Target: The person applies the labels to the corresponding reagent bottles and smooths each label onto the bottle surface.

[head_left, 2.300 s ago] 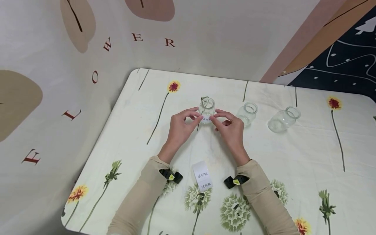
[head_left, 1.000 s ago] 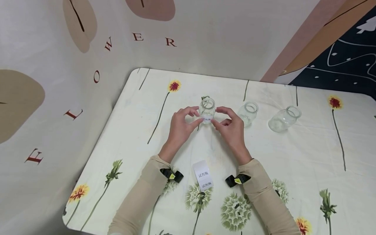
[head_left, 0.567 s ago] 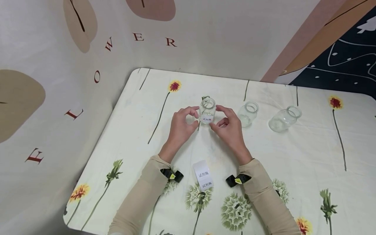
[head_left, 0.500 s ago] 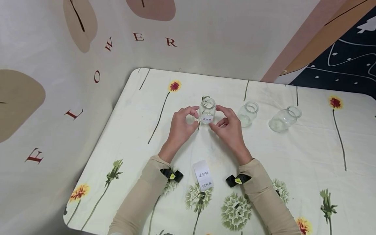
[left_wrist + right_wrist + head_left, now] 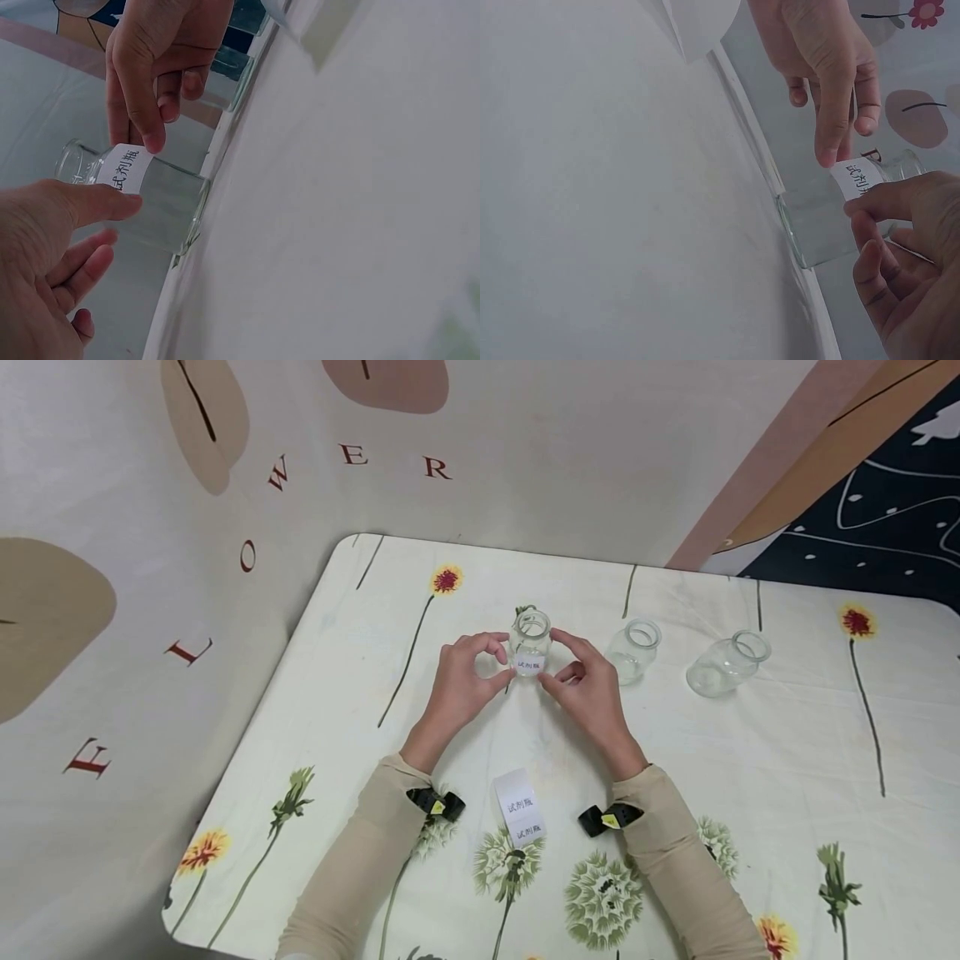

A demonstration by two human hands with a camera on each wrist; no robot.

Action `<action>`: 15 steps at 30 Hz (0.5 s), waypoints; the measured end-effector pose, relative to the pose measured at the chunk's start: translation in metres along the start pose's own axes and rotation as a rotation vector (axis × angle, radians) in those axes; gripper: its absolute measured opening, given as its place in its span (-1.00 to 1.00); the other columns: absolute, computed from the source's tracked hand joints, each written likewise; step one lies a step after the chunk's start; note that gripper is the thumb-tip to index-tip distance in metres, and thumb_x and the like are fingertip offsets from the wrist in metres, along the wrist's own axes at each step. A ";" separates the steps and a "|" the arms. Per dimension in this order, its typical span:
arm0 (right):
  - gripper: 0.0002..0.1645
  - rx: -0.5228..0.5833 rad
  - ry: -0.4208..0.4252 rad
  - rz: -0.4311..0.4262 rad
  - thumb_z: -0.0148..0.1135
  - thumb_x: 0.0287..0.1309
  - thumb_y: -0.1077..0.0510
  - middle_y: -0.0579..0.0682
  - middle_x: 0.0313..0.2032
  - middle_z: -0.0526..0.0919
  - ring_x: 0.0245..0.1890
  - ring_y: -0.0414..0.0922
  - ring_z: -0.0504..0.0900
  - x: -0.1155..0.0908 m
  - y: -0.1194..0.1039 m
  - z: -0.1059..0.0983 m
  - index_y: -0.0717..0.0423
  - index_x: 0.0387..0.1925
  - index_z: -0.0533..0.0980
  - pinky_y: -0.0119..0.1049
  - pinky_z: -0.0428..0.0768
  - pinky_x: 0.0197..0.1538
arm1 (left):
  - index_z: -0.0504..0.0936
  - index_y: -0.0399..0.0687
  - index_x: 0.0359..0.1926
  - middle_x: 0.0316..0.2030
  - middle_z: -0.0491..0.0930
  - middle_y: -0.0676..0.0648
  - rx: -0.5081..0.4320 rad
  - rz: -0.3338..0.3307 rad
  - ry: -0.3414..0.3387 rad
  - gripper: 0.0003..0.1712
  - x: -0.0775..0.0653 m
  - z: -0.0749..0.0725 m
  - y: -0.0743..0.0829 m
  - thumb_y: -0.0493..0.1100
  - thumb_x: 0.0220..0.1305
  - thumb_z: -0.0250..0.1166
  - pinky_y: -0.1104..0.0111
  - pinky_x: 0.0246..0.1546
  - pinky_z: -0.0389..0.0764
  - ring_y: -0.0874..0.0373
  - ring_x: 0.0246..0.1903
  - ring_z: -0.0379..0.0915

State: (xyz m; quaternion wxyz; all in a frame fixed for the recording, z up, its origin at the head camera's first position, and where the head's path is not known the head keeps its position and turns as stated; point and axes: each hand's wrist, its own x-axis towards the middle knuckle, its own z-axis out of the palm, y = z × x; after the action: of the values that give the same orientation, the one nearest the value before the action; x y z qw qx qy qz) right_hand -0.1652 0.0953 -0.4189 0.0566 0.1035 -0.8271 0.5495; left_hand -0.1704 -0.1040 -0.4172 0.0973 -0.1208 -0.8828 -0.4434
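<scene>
A small clear glass jar (image 5: 531,635) stands upright on the table, with a white label (image 5: 528,664) bearing black Chinese characters across its front. My left hand (image 5: 467,677) holds it from the left, thumb at the label's left edge and index finger by the jar's shoulder. From the other side my right hand (image 5: 588,681) grips it, thumb at the label's right edge. In the left wrist view both thumbs meet the ends of the label (image 5: 126,166). The right wrist view shows the jar (image 5: 817,225) between the hands too; its far side is hidden.
Two more glass jars lie to the right, one tilted jar (image 5: 632,652) close to my right hand and another jar (image 5: 723,667) farther off. A strip of white labels (image 5: 517,808) lies between my forearms on the flower-print tablecloth (image 5: 787,735). A printed curtain (image 5: 562,468) hangs behind.
Both thumbs have slid outward from over the label to its edges, uncovering the characters. The left thumb drew off briefly and is back at the label. The jar has stayed in place.
</scene>
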 end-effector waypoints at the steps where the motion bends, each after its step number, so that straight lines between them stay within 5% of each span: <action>1: -0.28 -0.002 0.000 -0.001 0.47 0.07 0.43 0.25 0.13 0.62 -0.49 -0.20 0.65 0.000 0.000 0.000 0.20 0.31 0.54 -0.58 0.46 -0.46 | 0.58 -0.15 -0.37 0.09 0.73 -0.08 0.001 -0.005 0.000 -0.73 0.000 0.000 0.001 -0.30 0.13 0.57 -0.08 0.16 0.31 -0.08 0.10 0.59; 15: -0.33 -0.022 0.003 -0.009 0.46 0.12 0.40 0.26 0.01 0.65 -0.47 -0.06 0.68 0.000 0.002 0.000 0.18 0.30 0.55 -0.57 0.44 -0.46 | 0.59 -0.19 -0.37 0.09 0.73 -0.08 -0.002 -0.035 0.000 -0.75 -0.001 -0.001 0.004 -0.29 0.16 0.56 -0.07 0.20 0.30 -0.09 0.11 0.60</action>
State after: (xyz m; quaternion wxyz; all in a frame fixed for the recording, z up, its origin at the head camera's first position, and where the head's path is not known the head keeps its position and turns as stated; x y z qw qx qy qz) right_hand -0.1657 0.0963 -0.4202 0.0614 0.1058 -0.8325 0.5404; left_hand -0.1684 -0.1026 -0.4135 0.0891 -0.1053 -0.8843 -0.4460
